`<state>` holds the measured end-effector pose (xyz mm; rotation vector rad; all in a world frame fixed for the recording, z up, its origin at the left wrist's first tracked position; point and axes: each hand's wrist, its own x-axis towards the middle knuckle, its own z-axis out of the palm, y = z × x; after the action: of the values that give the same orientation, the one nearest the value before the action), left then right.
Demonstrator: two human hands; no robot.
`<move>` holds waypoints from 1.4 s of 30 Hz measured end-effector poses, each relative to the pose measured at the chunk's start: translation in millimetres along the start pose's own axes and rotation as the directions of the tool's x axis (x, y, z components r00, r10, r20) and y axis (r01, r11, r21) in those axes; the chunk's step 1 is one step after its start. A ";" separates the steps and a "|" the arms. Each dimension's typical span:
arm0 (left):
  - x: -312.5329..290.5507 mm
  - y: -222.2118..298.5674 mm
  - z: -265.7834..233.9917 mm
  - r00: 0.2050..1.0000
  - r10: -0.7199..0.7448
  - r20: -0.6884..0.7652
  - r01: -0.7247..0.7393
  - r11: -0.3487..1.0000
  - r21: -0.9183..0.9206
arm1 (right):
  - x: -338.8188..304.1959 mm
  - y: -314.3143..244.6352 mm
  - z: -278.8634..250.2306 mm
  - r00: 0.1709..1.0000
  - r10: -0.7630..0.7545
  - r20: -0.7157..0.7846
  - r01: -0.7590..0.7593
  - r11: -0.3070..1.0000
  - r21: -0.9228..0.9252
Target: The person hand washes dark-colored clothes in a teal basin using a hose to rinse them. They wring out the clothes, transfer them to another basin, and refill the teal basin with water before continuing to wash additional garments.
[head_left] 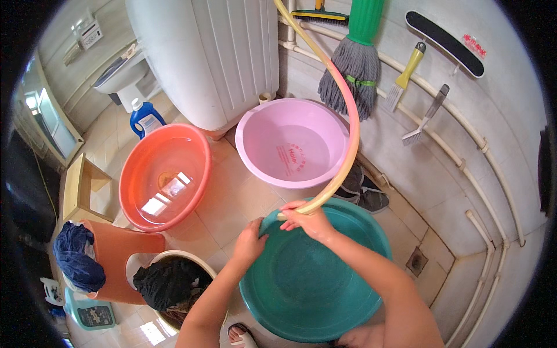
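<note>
My right hand (pixel 310 221) is closed around the end of a yellow hose (pixel 325 192), above the far rim of a large green basin (pixel 377 235). The hose arcs up and away to the top of the view, pinkish along its middle. On the basin's far left rim, my left hand (pixel 249 240) grips the edge, thumb toward the inside. The basin's inside looks wet; how much water it holds is hard to tell. Just beyond stands a pink basin (pixel 246 130) with clear liquid over its printed bottom.
An orange-red basin (pixel 204 174) of water stands far left, beside a blue bottle (pixel 147 119). Nearer are an orange stool (pixel 119 255) bearing dark blue cloth (pixel 80 255) and a bucket (pixel 206 268) of dark clothes. A grey mop (pixel 351 75) and brushes hang along the piped right wall.
</note>
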<state>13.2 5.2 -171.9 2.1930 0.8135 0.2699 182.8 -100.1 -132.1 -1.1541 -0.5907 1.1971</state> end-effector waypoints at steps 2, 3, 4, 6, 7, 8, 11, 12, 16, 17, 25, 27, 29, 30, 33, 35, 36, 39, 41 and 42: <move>8.5 7.4 6.1 0.999 0.010 -0.035 -0.008 0.999 0.051 | -1.6 5.6 9.9 0.999 0.046 0.027 -0.045 0.998 -0.034; 13.3 10.2 9.8 0.999 -0.013 -0.031 0.015 0.998 0.060 | -3.3 6.8 14.5 0.997 0.061 0.050 -0.059 0.997 -0.040; 16.9 12.0 12.2 0.999 -0.035 -0.026 0.037 0.997 0.069 | -3.4 10.1 18.3 0.996 0.061 0.072 -0.059 0.997 -0.040; 19.5 16.7 12.5 0.999 -0.004 -0.038 0.008 0.996 0.088 | -5.7 13.0 23.4 0.989 0.086 0.119 -0.083 0.996 -0.029; 20.5 17.8 12.7 0.999 0.011 -0.043 -0.007 0.995 0.098 | -5.1 11.5 22.0 0.991 0.075 0.108 -0.070 0.996 -0.052; 21.1 14.1 15.4 0.998 0.009 -0.060 -0.002 0.993 0.114 | -3.4 9.2 20.9 0.993 0.066 0.099 -0.058 0.995 -0.078; 21.8 4.0 19.9 0.997 0.004 -0.078 0.008 0.987 0.160 | 1.3 -0.9 5.1 0.999 0.034 -0.011 -0.036 0.988 -0.151; 19.8 7.2 15.2 0.998 0.002 -0.064 0.009 0.985 0.174 | 0.8 -7.2 -3.3 0.998 0.030 -0.064 -0.041 0.985 -0.170; 14.5 6.1 2.4 1.000 0.000 -0.029 0.005 0.984 0.180 | -7.6 -24.6 -54.5 0.955 -0.051 -0.292 -0.021 0.971 -0.238; 13.2 3.3 -0.7 0.999 -0.003 -0.036 0.010 0.983 0.184 | -11.6 -30.9 -65.7 0.943 -0.071 -0.324 -0.022 0.962 -0.273; 16.8 0.0 -3.8 0.996 0.018 -0.087 -0.002 0.982 0.187 | -81.9 -59.5 -124.9 0.850 0.115 -0.514 -0.344 0.860 -0.377; 19.8 9.4 -9.8 0.997 0.010 -0.079 0.004 0.985 0.175 | -99.8 -71.6 -124.3 0.831 0.158 -0.533 -0.401 0.835 -0.376; 22.1 10.7 -8.8 0.995 0.019 -0.101 -0.004 0.988 0.154 | -108.5 -72.5 -122.6 0.846 0.142 -0.514 -0.367 0.854 -0.369; 23.4 11.0 -7.0 0.995 0.011 -0.097 0.005 0.986 0.168 | -110.9 -73.0 -120.0 0.854 0.130 -0.503 -0.347 0.864 -0.366; 26.8 11.0 -3.4 0.995 0.017 -0.096 0.001 0.983 0.182 | -89.6 -56.1 -113.8 0.901 -0.007 -0.433 -0.169 0.915 -0.366; 25.1 3.6 -4.0 0.992 0.045 -0.121 -0.025 0.987 0.159 | -60.9 -46.9 -95.3 0.925 -0.063 -0.375 -0.063 0.947 -0.314; 24.1 4.4 -6.8 0.994 0.049 -0.097 -0.035 0.989 0.146 | -49.0 -44.0 -84.3 0.931 -0.092 -0.352 -0.014 0.958 -0.288; 17.2 7.2 -20.0 0.998 0.054 -0.044 -0.048 0.992 0.120 | -18.8 -38.3 -49.1 0.961 -0.054 -0.272 0.014 0.989 -0.147; 11.9 4.3 -28.1 0.998 0.053 -0.016 -0.051 0.992 0.113 | -8.3 -35.7 -26.3 0.976 -0.030 -0.215 0.010 0.996 -0.091; 8.5 1.2 -31.4 0.999 0.044 -0.005 -0.044 0.994 0.102 | -5.4 -34.9 -16.2 0.981 -0.027 -0.193 0.013 0.997 -0.073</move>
<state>7.0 28.6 -150.0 2.3090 0.7995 0.2633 209.1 -109.0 -104.9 -1.3059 -0.4989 1.0383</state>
